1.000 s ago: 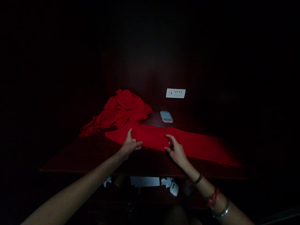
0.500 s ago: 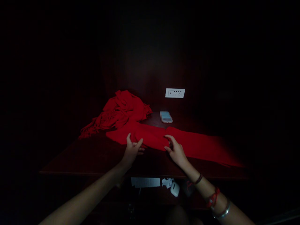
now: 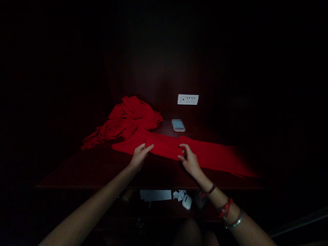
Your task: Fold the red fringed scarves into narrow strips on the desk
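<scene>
A long red cloth (image 3: pixel 217 155) lies flattened across the dark table, running from the middle to the right. Its left part joins or touches a bunched red heap (image 3: pixel 130 114) with fringes at the back left. My left hand (image 3: pixel 139 155) is at the cloth's front edge, left of the middle, thumb stretched to the right and fingers partly curled; whether it pinches the fabric cannot be made out. Over the cloth's middle my right hand (image 3: pixel 188 159) has thumb and fingers apart, with nothing visibly held between them. Bracelets circle the right forearm.
A phone (image 3: pixel 178 125) with a blurred screen lies behind the cloth. On the back wall is a white socket plate (image 3: pixel 188 99). Beneath the tabletop (image 3: pixel 84 177), a shelf holds paper (image 3: pixel 155 195), crumpled tissue (image 3: pixel 179 195) and a white case (image 3: pixel 187 202).
The view has shifted slightly, so the scene sits a little further left and up. My left hand has turned, its thumb and fingers now closer together. My right hand stays over the cloth.
</scene>
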`<act>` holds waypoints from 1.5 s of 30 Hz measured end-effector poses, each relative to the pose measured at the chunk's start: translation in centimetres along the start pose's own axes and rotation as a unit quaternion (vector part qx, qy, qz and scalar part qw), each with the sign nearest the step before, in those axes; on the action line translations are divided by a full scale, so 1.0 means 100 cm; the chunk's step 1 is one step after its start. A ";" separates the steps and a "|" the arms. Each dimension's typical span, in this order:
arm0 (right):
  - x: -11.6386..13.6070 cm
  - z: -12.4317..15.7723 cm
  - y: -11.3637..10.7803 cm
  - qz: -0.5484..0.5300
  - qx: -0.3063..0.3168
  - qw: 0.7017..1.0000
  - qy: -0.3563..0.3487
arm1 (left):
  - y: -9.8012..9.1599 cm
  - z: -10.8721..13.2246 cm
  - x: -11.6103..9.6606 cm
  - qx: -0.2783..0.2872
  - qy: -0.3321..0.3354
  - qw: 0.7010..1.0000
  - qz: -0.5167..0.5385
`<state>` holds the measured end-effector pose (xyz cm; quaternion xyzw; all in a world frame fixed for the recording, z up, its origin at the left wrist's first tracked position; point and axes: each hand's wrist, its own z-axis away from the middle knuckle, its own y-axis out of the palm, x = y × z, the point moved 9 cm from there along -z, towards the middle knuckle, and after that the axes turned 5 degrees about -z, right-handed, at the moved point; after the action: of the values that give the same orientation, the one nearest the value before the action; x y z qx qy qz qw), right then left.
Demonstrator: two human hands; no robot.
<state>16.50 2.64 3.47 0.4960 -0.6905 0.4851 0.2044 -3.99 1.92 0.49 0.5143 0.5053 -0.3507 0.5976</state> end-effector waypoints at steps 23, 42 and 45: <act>0.049 -0.011 0.018 0.191 0.098 0.971 -0.104 | -0.009 0.008 -0.102 -0.057 0.177 0.752 -0.633; 0.072 -0.018 0.073 0.280 0.221 0.916 -0.182 | -0.039 -0.003 -0.064 0.013 0.131 0.788 -0.602; 0.086 -0.016 0.094 0.265 0.247 0.898 -0.250 | -0.031 0.001 -0.046 0.074 0.142 0.775 -0.611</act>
<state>4.21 0.17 6.32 0.4344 -0.6828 0.5364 -0.2397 -8.00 0.68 4.07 0.1836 0.7649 -0.6015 0.1397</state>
